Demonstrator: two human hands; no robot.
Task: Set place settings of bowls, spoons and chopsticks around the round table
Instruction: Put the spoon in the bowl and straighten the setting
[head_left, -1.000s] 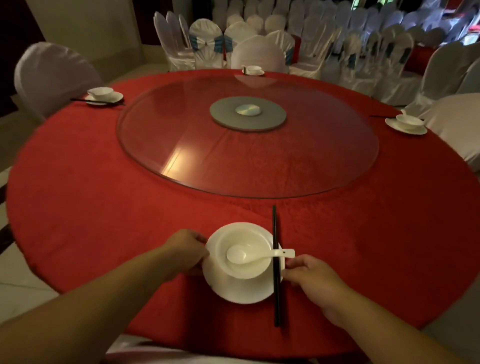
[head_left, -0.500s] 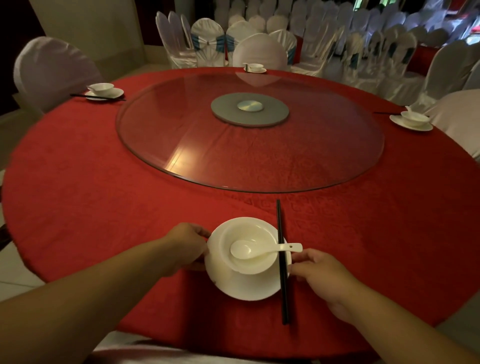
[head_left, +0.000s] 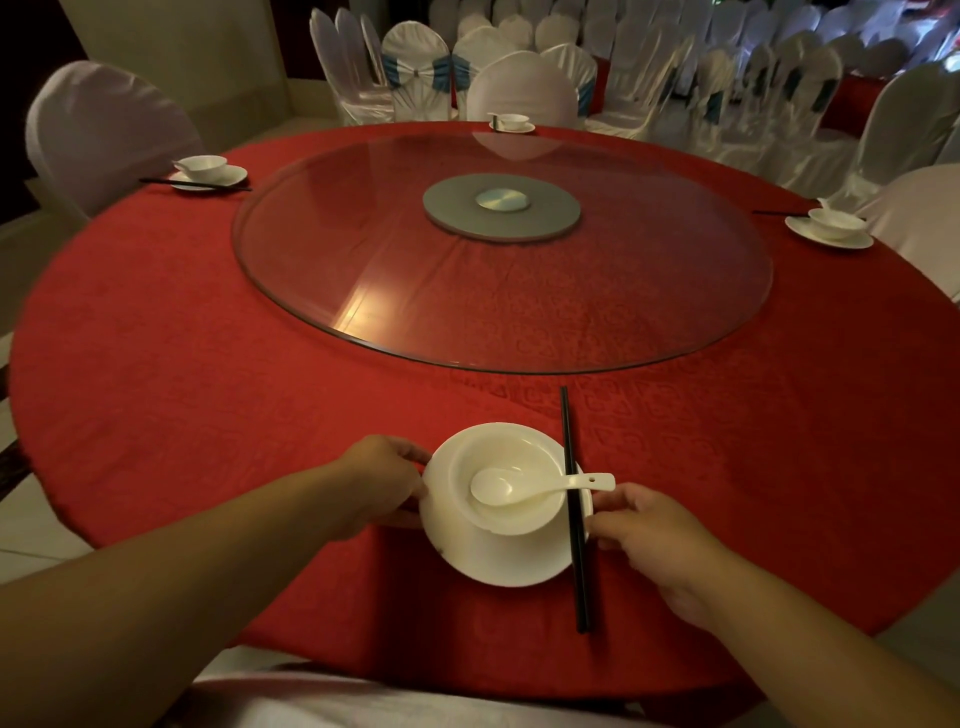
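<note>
A white bowl sits on a white plate at the near edge of the round red table. A white spoon lies in the bowl, its handle pointing right over the black chopsticks, which lie across the plate's right rim. My left hand grips the plate's left rim. My right hand pinches the plate's right rim beside the chopsticks. Other settings stand at the left, the far side and the right.
A glass turntable with a grey hub fills the table's middle. White-covered chairs stand at the left, behind the far setting and at the right. Rows of covered chairs fill the background.
Both hands have kept their hold on the plate. The setting has slid slightly farther onto the table and a little to the right.
</note>
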